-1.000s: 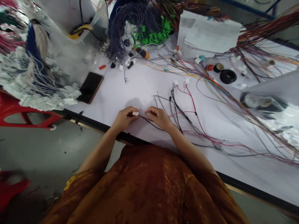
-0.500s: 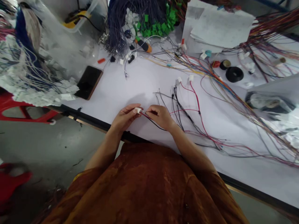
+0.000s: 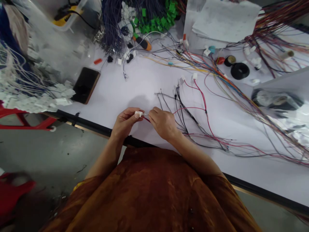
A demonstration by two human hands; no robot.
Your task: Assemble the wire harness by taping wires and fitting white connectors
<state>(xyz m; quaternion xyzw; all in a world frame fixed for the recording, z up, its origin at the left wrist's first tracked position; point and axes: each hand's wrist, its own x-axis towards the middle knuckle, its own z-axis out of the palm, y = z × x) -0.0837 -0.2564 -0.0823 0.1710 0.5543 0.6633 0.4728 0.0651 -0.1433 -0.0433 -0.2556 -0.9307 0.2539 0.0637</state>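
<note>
Between the thumb and fingers of my left hand is a small white connector housing, near the front edge of the table. My right hand pinches a thin wire with a metal terminal pointing at the connector's right side; whether its tip sits inside I cannot tell. A red wire runs from the connector under my right hand. Just right of that hand lie black wires with bare terminals, and a red wire harness ending in white connectors.
A phone lies at left beside heaped white-ended wires. Behind are an orange-handled screwdriver, green connectors and paper sheets. Rolls of black tape and long coloured wires occupy the right side.
My right hand has turned, its knuckles now more on top, still close to the connector. The connector is tilted less in my left hand. The whole view has shifted slightly.
</note>
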